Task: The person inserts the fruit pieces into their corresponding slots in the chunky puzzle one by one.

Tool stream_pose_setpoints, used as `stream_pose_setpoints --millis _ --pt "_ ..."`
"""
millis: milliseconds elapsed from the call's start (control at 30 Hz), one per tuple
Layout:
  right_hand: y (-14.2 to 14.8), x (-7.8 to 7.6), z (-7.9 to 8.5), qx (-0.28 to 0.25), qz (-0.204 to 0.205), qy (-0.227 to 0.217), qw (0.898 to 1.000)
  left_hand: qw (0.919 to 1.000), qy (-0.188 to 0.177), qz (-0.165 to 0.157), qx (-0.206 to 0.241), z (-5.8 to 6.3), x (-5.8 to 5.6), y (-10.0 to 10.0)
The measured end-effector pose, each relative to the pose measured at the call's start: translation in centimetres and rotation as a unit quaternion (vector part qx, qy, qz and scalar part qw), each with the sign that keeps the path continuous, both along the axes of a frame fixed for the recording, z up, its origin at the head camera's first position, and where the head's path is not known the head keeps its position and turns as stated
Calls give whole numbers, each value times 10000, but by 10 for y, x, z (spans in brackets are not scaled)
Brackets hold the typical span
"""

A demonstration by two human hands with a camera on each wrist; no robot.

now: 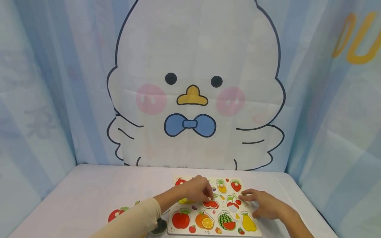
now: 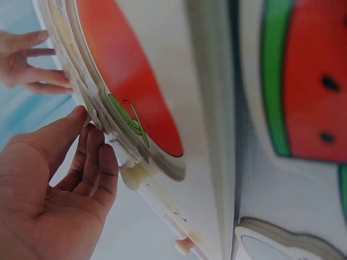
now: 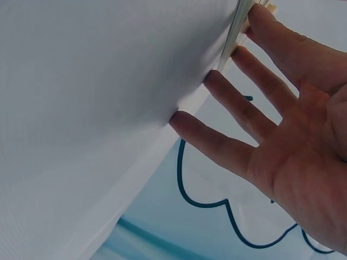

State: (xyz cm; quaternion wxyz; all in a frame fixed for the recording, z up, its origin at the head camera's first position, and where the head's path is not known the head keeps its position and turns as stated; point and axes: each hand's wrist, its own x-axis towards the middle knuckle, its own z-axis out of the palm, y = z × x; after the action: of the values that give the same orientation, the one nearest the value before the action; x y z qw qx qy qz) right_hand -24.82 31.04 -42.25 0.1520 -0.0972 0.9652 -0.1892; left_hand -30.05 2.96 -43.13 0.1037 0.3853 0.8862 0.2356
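Free gap between left hand [image 1: 198, 188] and right hand [image 1: 266, 204]

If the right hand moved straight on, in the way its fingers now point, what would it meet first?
The right hand would probably meet the side edge of the puzzle board, and may touch it already. Past that, the cherries look next, though depth is unclear.

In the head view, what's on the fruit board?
On the board: apple, orange, watermelon and pear along the near edge; cherries, pineapple and strawberry among those beyond. The left hand, touching a red fruit piece, hides part of the board; what lies beneath can't be seen.
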Motion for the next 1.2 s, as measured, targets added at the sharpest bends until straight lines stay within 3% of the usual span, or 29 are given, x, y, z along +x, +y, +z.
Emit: stream_pose_setpoints --millis 233,467,667,933,1200 --pt "-2 1 -1 71 -26 64 10000 9998 -162 138 50 -6 0 1" --pt "-3 2 -2 144 -25 39 9999 9997 -260 14 2 -4 2 2" --pt "-4 0 -3 188 -31 78 9998 9999 -118 17 -11 -4 3 -2" --pt "-3 0 -1 176 -18 57 9998 9998 151 117 89 0 -1 -20" --pt "-2 -1 -2 166 -64 40 9998 9994 16 337 106 4 -1 -47"
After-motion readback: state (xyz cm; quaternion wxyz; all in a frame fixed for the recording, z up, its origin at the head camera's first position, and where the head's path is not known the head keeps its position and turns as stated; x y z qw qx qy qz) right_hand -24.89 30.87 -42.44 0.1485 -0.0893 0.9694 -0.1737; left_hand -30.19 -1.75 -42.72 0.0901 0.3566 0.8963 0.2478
